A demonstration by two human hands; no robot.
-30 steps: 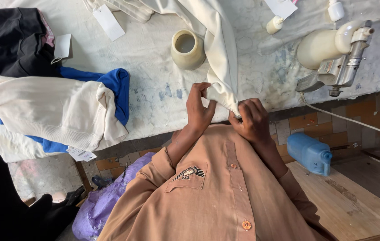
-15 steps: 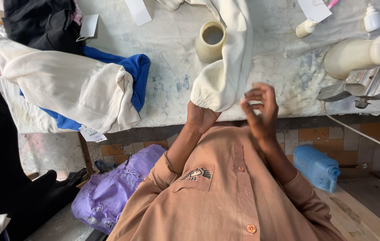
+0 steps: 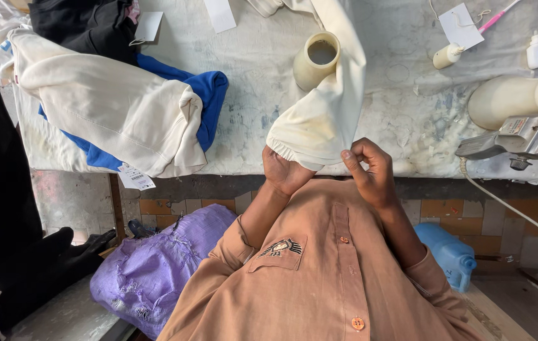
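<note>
Your left hand (image 3: 284, 172) is tucked inside the elastic cuff of the cream fabric sleeve (image 3: 322, 113), fingers hidden, so its grip cannot be told. Your right hand (image 3: 370, 170) pinches the cuff's edge just beside it. Beyond both hands, the sleeve drapes over the stained white desk (image 3: 401, 120) beside a cream cylindrical cup (image 3: 315, 60).

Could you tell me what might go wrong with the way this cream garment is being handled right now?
The left hand is tucked inside the cream sleeve cuff while the right hand pinches its edge; the draped fabric lies against the open cream cup and might tip it. The table cover looks blotched, so the pale cloth might pick up marks.
</note>
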